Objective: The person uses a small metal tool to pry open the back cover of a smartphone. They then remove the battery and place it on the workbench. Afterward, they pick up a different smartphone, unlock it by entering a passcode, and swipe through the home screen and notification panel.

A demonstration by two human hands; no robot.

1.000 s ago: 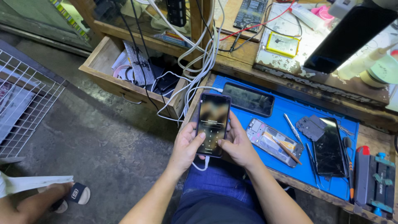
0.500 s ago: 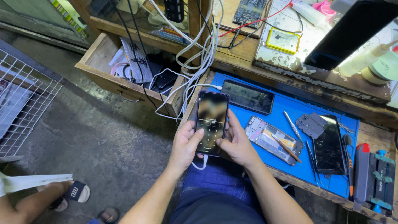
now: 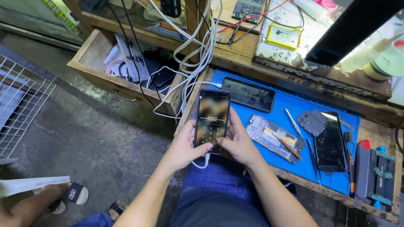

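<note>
Phone [image 3: 212, 120] with a lit keypad screen sits at centre frame, above the person's lap, at the left edge of the blue mat [image 3: 290, 105] on the counter [image 3: 370, 197]. Left hand [image 3: 183, 147] and right hand [image 3: 240, 143] wrap its sides, thumbs pressed on the lower screen. Steady, light thumb taps seem best. Upper left, an open wooden drawer [image 3: 94, 73] holds cables, papers and dark gadgets.

Single head camera — looks steeply down, close over lap and blue mat [image 3: 290, 105].

phone [image 3: 212, 120] lower end hidden by hands, clamp tool [image 3: 376, 174] cut off
</note>
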